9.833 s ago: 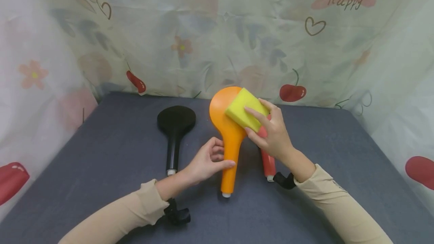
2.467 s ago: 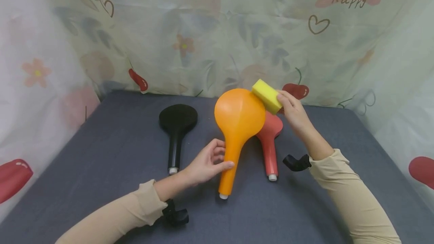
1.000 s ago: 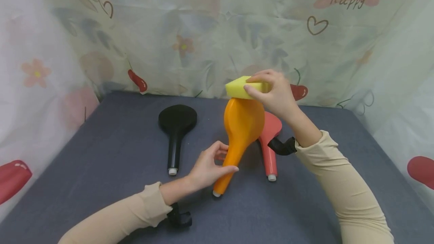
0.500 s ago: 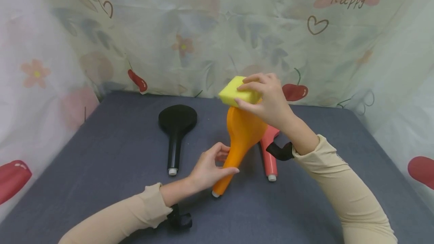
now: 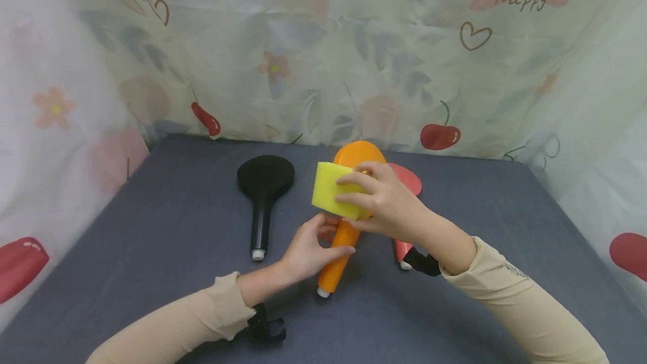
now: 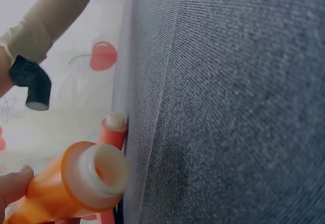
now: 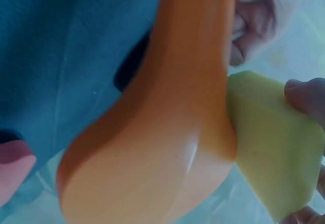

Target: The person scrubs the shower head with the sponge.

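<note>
My left hand (image 5: pixel 309 249) grips the handle of an orange shower head (image 5: pixel 336 269), thumb across the near side and fingers curled behind. The handle leans up and to the right. In the left wrist view its hollow white connector (image 6: pixel 109 172) faces the camera. My right hand (image 5: pixel 388 202) pinches a yellow sponge (image 5: pixel 327 189), which overlaps the neck and lower head. From the right wrist, the sponge (image 7: pixel 274 142) sits right against the side edge of the orange shower head (image 7: pixel 157 132), where head and neck meet. Much of the head is hidden behind sponge and fingers.
A black shower head (image 5: pixel 265 177) lies on the dark cloth-covered table (image 5: pixel 167 229) to the left. Behind my right hand lies a red one (image 5: pixel 408 178), partly covered. A patterned curtain (image 5: pixel 227 72) surrounds the table. Black devices are strapped at both wrists.
The sponge has come down from the top rim of the orange shower head to its left side near the neck. The left hand keeps its grip; the other shower heads have not moved.
</note>
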{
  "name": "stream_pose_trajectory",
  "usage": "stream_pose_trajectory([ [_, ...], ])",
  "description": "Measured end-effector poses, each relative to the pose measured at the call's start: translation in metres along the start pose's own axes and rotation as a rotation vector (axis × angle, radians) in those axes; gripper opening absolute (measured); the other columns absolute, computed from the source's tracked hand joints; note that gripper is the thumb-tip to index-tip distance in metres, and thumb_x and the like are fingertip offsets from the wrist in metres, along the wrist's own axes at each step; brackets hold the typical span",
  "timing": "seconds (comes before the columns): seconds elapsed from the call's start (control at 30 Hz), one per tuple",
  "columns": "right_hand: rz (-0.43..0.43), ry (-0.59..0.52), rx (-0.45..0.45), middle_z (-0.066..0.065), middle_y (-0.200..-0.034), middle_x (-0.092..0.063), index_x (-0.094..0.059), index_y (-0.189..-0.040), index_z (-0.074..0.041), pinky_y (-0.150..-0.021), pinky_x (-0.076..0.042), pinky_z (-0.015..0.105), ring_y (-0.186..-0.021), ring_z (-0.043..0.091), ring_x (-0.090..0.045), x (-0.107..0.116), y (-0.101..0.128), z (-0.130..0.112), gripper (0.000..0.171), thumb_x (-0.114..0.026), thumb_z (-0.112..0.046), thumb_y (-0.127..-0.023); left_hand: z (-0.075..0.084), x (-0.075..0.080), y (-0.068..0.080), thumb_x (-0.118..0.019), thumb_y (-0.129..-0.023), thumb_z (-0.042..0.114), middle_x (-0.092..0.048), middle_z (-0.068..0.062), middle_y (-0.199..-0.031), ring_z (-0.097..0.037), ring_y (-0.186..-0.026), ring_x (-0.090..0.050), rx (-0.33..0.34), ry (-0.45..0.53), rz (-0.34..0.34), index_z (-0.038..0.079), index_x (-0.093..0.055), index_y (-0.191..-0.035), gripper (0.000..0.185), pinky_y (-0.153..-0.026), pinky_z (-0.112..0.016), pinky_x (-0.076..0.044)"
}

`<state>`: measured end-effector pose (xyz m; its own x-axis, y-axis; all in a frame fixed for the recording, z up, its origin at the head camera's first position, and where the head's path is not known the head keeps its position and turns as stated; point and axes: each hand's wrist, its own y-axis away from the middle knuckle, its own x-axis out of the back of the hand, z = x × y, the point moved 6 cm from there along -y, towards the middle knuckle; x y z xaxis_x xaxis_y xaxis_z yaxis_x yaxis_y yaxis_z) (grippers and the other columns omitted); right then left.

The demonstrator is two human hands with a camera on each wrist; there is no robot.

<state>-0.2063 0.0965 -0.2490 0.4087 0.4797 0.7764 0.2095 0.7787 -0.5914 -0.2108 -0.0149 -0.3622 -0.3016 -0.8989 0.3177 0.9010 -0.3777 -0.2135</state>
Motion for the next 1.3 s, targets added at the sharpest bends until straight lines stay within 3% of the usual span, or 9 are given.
stream_pose_trajectory([
  [0.13, 0.000, 0.011, 0.001, 0.009, -0.106, -0.063, -0.070, -0.094, -0.012, -0.080, -0.047, 0.044, -0.099, 0.033, -0.050, -0.002, 0.005, 0.000, 0.041, -0.087, -0.018, -0.057, -0.001, 0.000, -0.001, -0.073, -0.080, 0.013, -0.064, -0.016, -0.112, -0.029, -0.097, -0.063, 0.009, 0.030, -0.006, 0.001, -0.050, -0.119, 0.047, -0.083, -0.033, -0.055],
  [0.37, 0.040, -0.040, -0.116, 0.014, -0.112, -0.060, -0.070, -0.099, -0.011, -0.086, -0.045, 0.046, -0.103, 0.034, -0.049, 0.000, 0.013, 0.014, 0.042, -0.086, -0.018, -0.061, -0.004, -0.002, -0.002, -0.070, -0.083, 0.014, -0.066, -0.021, -0.112, -0.031, -0.100, -0.064, 0.046, 0.116, -0.030, -0.002, -0.048, -0.117, 0.044, -0.083, -0.033, -0.055],
  [0.53, 0.039, -0.055, -0.175, 0.018, -0.117, -0.056, -0.069, -0.103, -0.011, -0.089, -0.044, 0.049, -0.106, 0.035, -0.049, -0.001, 0.024, 0.018, 0.045, -0.085, -0.020, -0.062, -0.007, -0.002, -0.001, -0.068, -0.085, 0.014, -0.061, -0.025, -0.118, -0.025, -0.099, -0.064, 0.093, 0.277, -0.055, -0.004, -0.043, -0.121, 0.047, -0.085, -0.033, -0.055],
  [0.73, 0.055, -0.076, -0.315, 0.024, -0.122, -0.050, -0.066, -0.105, -0.009, -0.088, -0.043, 0.051, -0.111, 0.038, -0.045, 0.001, 0.043, 0.026, 0.047, -0.084, -0.015, -0.062, -0.010, 0.002, 0.000, -0.065, -0.087, 0.016, -0.056, -0.027, -0.122, -0.014, -0.094, -0.063, 0.165, 0.448, -0.067, -0.003, -0.037, -0.127, 0.053, -0.089, -0.034, -0.054],
  [0.9, 0.102, -0.108, -0.423, 0.026, -0.126, -0.044, -0.064, -0.108, -0.006, -0.082, -0.047, 0.046, -0.113, 0.037, -0.043, 0.002, 0.059, 0.034, 0.050, -0.083, -0.008, -0.062, -0.010, 0.005, -0.001, -0.064, -0.089, 0.017, -0.061, -0.013, -0.115, -0.010, -0.089, -0.062, 0.219, 0.574, -0.072, -0.003, -0.036, -0.129, 0.053, -0.087, -0.028, -0.054],
  [1.07, 0.138, -0.167, -0.541, 0.025, -0.129, -0.041, -0.060, -0.112, -0.006, -0.080, -0.051, 0.046, -0.118, 0.035, -0.041, 0.002, 0.074, 0.039, 0.052, -0.081, -0.004, -0.065, -0.005, 0.007, -0.002, -0.060, -0.091, 0.015, -0.062, 0.002, -0.104, -0.010, -0.088, -0.063, 0.222, 0.721, -0.093, -0.005, -0.033, -0.131, 0.051, -0.082, -0.024, -0.055],
  [1.2, 0.161, -0.221, -0.626, 0.024, -0.130, -0.041, -0.054, -0.116, -0.005, -0.082, -0.051, 0.053, -0.120, 0.036, -0.040, -0.003, 0.083, 0.042, 0.055, -0.080, -0.004, -0.068, -0.001, 0.007, -0.001, -0.053, -0.095, 0.012, -0.063, 0.003, -0.105, -0.009, -0.092, -0.064, 0.215, 0.810, -0.138, -0.004, -0.033, -0.131, 0.044, -0.083, -0.023, -0.054],
  [1.3, 0.178, -0.251, -0.661, 0.023, -0.130, -0.042, -0.051, -0.117, -0.004, -0.082, -0.050, 0.051, -0.117, 0.035, -0.041, -0.008, 0.086, 0.042, 0.056, -0.079, -0.004, -0.069, 0.002, 0.004, 0.000, -0.045, -0.096, 0.010, -0.061, 0.001, -0.108, -0.011, -0.096, -0.063, 0.219, 0.861, -0.186, -0.002, -0.033, -0.131, 0.039, -0.087, -0.026, -0.053],
])
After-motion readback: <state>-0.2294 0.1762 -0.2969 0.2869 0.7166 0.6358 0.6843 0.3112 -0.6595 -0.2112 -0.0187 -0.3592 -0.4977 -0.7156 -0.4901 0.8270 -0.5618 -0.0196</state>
